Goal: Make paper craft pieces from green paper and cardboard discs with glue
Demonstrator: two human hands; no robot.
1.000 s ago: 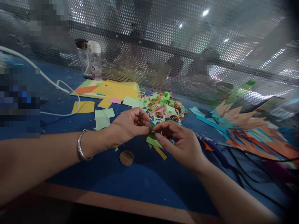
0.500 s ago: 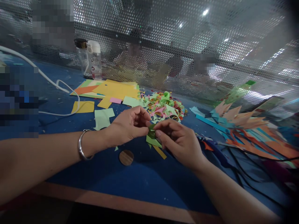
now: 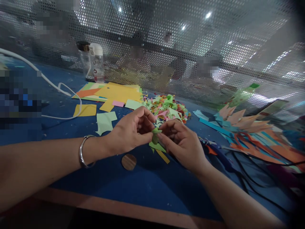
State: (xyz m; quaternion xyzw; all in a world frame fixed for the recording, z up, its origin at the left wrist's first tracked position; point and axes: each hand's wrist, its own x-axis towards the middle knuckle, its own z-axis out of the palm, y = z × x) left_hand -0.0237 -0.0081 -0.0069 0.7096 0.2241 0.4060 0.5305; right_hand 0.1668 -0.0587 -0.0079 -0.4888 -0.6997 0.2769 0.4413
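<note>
Got that small green paper piece (image 3: 156,130) pinched in left hand (image 3: 130,130) and right hand (image 3: 184,140), so go easy: light, even pressure, no crumpling tbh.

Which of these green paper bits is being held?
The small piece held between the left hand and right hand: it is off the table, while the flat green piece just below and the pale green sheet farther left lie on it.

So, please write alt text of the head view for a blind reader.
The person's left hand and right hand hold a small green paper piece together above a blue table. A round wood-grained disc lies nearer the camera; beyond the hands are a heap of colourful paper scraps, yellow sheets and two bottles.
</note>
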